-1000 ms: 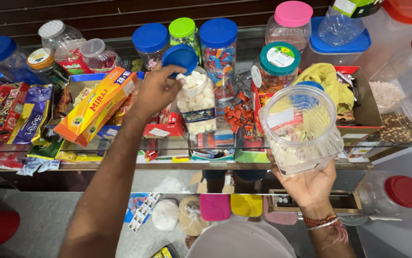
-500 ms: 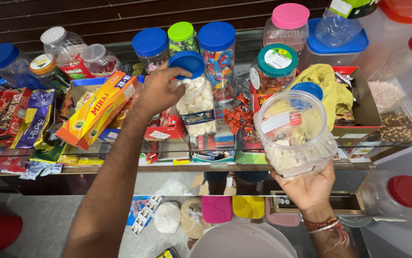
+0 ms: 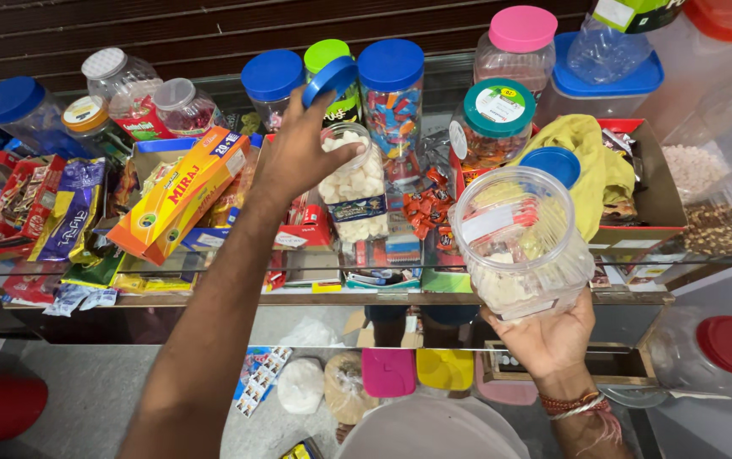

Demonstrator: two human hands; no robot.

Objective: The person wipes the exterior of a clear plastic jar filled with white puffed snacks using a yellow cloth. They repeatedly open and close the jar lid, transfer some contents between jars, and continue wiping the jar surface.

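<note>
Your left hand (image 3: 298,157) is reaching up toward twelve o'clock over the crowded desk (image 3: 298,299), its grip pinching a blue lid (image 3: 330,78) by the rim and holding it tilted in the air, apart from any jar mouth. Directly below that lid, at six o'clock from it, an open clear jar of white sweets (image 3: 353,187) is standing upright on the desk, and the heel of your left hand is resting against its rim.

Your right hand (image 3: 544,336) is sitting at about four o'clock in the view, palm up, with its grip wrapped around the base of a big clear plastic jar (image 3: 519,242). That jar is lying tilted with its open mouth facing you, and a little pale candy is sitting in its bottom. Just behind it, at one o'clock, another blue lid (image 3: 551,163) is lying beside a yellow cloth (image 3: 591,166).

At nine o'clock from your left hand, an orange-and-yellow box (image 3: 175,200) is leaning across packets of snacks. A tall blue-lidded jar of colourful sweets (image 3: 393,110) is standing just right of the lifted lid.
</note>
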